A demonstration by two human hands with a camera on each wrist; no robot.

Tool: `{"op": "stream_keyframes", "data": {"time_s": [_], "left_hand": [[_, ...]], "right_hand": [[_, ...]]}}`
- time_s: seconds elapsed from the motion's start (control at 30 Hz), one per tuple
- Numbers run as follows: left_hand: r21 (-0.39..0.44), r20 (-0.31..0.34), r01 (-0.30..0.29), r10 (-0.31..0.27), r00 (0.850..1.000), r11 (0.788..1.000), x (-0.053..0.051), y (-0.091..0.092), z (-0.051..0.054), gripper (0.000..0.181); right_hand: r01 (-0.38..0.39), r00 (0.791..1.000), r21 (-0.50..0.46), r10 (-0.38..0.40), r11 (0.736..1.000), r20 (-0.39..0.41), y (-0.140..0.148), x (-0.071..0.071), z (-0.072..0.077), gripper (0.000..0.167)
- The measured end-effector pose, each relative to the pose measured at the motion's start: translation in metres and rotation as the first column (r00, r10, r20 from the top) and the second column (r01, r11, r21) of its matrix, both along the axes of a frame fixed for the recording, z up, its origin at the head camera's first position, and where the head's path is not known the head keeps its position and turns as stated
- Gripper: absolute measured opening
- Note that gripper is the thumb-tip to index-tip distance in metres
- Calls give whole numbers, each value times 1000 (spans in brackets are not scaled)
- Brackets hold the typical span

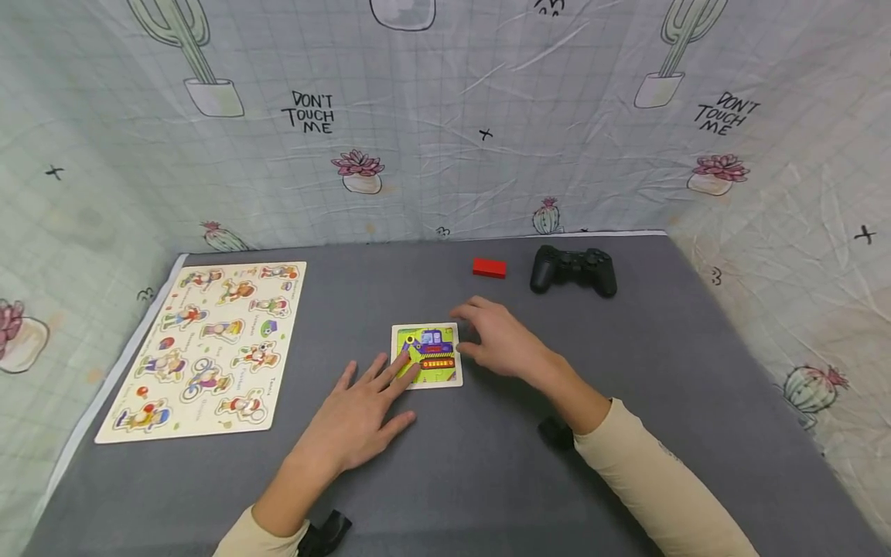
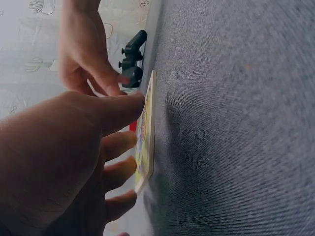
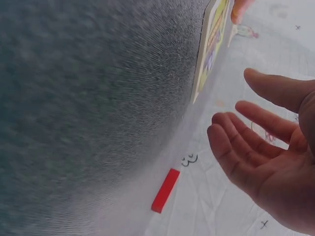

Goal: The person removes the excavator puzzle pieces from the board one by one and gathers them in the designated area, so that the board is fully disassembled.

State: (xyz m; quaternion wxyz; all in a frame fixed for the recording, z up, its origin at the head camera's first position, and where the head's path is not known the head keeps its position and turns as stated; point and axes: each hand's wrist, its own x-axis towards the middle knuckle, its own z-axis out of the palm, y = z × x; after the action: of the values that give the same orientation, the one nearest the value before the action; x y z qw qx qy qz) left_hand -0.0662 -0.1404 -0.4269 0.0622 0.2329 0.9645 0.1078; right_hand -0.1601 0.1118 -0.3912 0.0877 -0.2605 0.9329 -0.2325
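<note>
Both hands are free, left hand [image 1: 356, 424] splayed partly over the puzzle [image 1: 438, 352], right hand [image 1: 503, 340] (fingers loosely bent) beside it.

Cream-coloured sleeves clothe a person's forearms, the right sleeve [image 1: 647, 480] bearing a small, faint dark marking [image 1: 670, 453] near its outer edge, the left sleeve [image 1: 257, 539] visible only near its cuff. Black wrist gear shows on both sides: an angular block [image 1: 329, 534] at left, a rounder shape [image 1: 554, 433] at right.
</note>
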Motion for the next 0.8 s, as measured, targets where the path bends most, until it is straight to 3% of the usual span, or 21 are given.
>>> {"op": "stream_keyframes", "data": {"time_s": [0.47, 0.8], "left_hand": [[-7, 62, 25, -24, 998, 1000, 0, -1, -3, 72], [7, 74, 36, -37, 997, 999, 1, -1, -5, 74]], "right_hand": [[-144, 989, 6, 143, 990, 46, -32, -22, -4, 42], [-162, 984, 32, 160, 986, 75, -50, -33, -12, 40]]}}
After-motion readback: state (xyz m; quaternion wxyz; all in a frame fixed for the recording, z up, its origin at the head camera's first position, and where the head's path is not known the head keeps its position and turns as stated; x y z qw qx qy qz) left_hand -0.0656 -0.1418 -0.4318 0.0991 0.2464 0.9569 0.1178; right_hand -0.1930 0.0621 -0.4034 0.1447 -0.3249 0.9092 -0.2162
